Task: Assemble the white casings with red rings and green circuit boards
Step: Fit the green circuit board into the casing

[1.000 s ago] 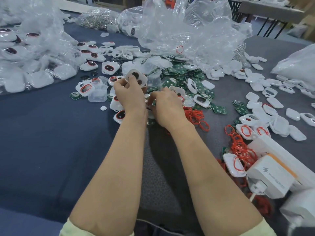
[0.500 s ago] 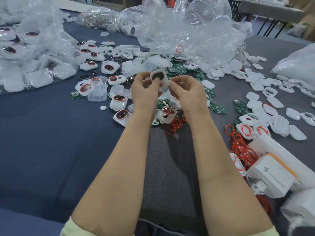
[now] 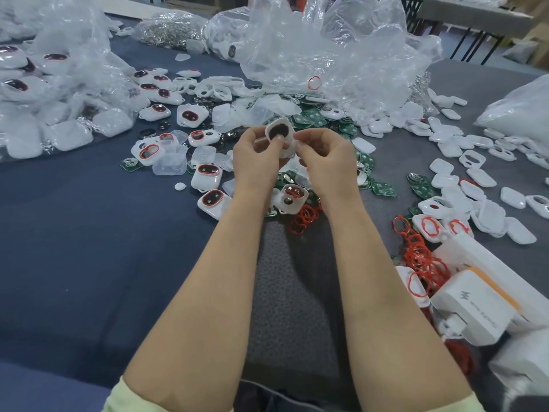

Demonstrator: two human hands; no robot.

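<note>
My left hand (image 3: 258, 157) holds a white casing (image 3: 279, 129) with a dark oval opening, lifted above the table, thumb pressed on its lower rim. My right hand (image 3: 325, 156) pinches the casing's right lower edge. What lies between the right fingers is hidden. Below my wrists a white casing with a circuit board inside (image 3: 291, 198) lies on the table beside loose red rings (image 3: 306, 217). Green circuit boards (image 3: 315, 118) are heaped behind my hands. Assembled casings with red rings (image 3: 211, 200) lie to the left.
Crumpled clear plastic bags (image 3: 326, 49) fill the back; a bag of white parts (image 3: 59, 93) sits at left. White casing halves (image 3: 463, 173) scatter at right. More red rings (image 3: 421, 257) and a white boxed device (image 3: 481, 304) lie at the near right.
Both hands rose from the pile of parts, bringing the white casing up between them. Over the last half second they have hardly moved.
</note>
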